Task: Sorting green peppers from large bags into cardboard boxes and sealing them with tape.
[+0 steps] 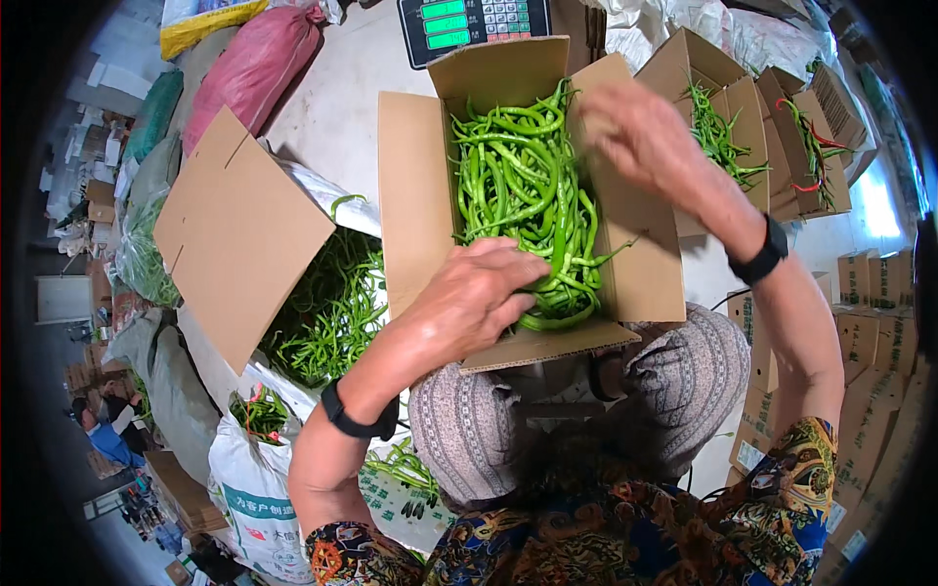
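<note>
An open cardboard box (415,198) full of long green chili peppers (513,176) stands before me, its flaps spread outward. My left hand (487,293) rests on the peppers at the box's near left corner, fingers bent over them; whether it grips any cannot be told. Over the right flap, near the far right corner, my right hand (623,128) is raised and blurred, and its fingertips are unclear. Beyond the far flap is a digital scale's display and keypad (476,29), its figures lit green.
Left lie a cardboard sheet (242,234), a pile of green peppers (337,322) and a pink woven sack (253,69). A white sack (256,498) holds more peppers. Right stand open boxes with green peppers (722,139) and red ones (810,146). A person in blue (110,432) is far left.
</note>
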Available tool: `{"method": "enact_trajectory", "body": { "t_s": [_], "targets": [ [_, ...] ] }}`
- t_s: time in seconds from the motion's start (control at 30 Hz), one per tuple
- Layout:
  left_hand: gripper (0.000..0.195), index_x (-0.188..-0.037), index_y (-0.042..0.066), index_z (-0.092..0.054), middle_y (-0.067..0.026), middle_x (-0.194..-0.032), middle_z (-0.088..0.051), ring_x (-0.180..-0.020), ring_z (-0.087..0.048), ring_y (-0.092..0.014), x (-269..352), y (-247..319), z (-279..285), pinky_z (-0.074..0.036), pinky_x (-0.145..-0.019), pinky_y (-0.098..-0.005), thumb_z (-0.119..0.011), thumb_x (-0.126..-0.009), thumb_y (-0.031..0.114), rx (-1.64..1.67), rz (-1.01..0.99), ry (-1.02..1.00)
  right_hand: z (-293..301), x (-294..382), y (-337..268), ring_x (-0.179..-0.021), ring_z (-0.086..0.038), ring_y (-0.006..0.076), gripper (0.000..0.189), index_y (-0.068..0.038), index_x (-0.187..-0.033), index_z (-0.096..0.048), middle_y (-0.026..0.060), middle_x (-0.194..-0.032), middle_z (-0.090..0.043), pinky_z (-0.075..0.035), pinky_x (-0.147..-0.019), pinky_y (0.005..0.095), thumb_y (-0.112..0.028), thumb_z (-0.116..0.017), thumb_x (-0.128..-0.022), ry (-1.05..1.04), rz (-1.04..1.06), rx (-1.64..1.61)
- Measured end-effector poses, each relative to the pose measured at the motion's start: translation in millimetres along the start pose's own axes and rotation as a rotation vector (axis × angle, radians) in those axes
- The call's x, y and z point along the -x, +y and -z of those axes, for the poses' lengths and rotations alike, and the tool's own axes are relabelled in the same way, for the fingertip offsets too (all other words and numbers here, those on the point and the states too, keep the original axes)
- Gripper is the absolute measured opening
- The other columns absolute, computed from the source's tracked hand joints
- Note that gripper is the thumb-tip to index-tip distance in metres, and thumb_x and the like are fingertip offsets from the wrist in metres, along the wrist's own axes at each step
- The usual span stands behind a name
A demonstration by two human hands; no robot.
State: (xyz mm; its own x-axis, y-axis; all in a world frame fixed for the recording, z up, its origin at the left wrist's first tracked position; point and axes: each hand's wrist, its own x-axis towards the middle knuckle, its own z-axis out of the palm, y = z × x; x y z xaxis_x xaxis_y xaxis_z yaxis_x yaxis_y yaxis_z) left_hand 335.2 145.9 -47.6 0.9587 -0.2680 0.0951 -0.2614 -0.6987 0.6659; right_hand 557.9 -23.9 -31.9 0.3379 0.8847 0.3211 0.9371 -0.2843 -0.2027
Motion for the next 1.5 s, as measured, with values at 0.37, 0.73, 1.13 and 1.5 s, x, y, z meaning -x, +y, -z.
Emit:
{"method": "enact_trajectory", "body": {
  "t_s": [0.37,0.73,1.13,1.5],
  "targets": [
    [0.049,-0.129,0.003,-0.051,-0.0192,-0.122,-0.057,-0.112,-0.056,-0.035,9.0,-16.2,44.6,-0.043,-0.097,-0.0395,-0.064,-0.083,0.015,0.034,0.367,0.283,-53.4,-88.4,57.6,-0.104,-0.057,0.0344,0.055,-0.005,-0.120,-0.049,0.0157,-0.107,-0.061,-0.045,-0.087,0.0451,-0.031,-0.072,-0.077,-0.062,-0.088,0.250],
    [0.051,-0.134,0.002,-0.047,-0.0179,-0.131,-0.051,-0.121,-0.050,-0.029,-35.3,-60.5,20.6,-0.044,-0.096,-0.0400,-0.063,-0.087,0.016,0.129,0.336,0.418,-5.4,-51.8,98.1,-0.100,-0.062,0.0328,0.036,-0.005,-0.115,-0.060,0.0175,-0.108,-0.065,-0.050,-0.086,0.0399,-0.018,-0.060,-0.081,0.133,-0.288,-0.055],
    [0.045,-0.123,-0.002,-0.053,-0.0226,-0.122,-0.056,-0.117,-0.050,-0.039,-31.3,-76.5,-10.0,-0.040,-0.100,-0.0418,-0.064,-0.081,0.009,-0.032,0.271,0.361,-123.8,-35.9,46.9,-0.108,-0.058,0.0365,0.032,0.007,-0.111,-0.059,0.0247,-0.114,-0.059,-0.044,-0.092,0.0460,-0.008,-0.047,-0.085,-0.268,0.022,0.600],
    [0.048,-0.128,0.002,-0.050,-0.0203,-0.119,-0.058,-0.112,-0.057,-0.034,-1.1,-61.7,29.3,-0.045,-0.096,-0.0359,-0.061,-0.084,0.016,0.133,0.346,0.321,-69.9,-54.8,16.9,-0.107,-0.058,0.0341,0.032,0.000,-0.106,-0.059,0.0193,-0.112,-0.060,-0.047,-0.083,0.0389,-0.001,-0.055,-0.075,-0.640,-0.200,0.317]
  ]
}}
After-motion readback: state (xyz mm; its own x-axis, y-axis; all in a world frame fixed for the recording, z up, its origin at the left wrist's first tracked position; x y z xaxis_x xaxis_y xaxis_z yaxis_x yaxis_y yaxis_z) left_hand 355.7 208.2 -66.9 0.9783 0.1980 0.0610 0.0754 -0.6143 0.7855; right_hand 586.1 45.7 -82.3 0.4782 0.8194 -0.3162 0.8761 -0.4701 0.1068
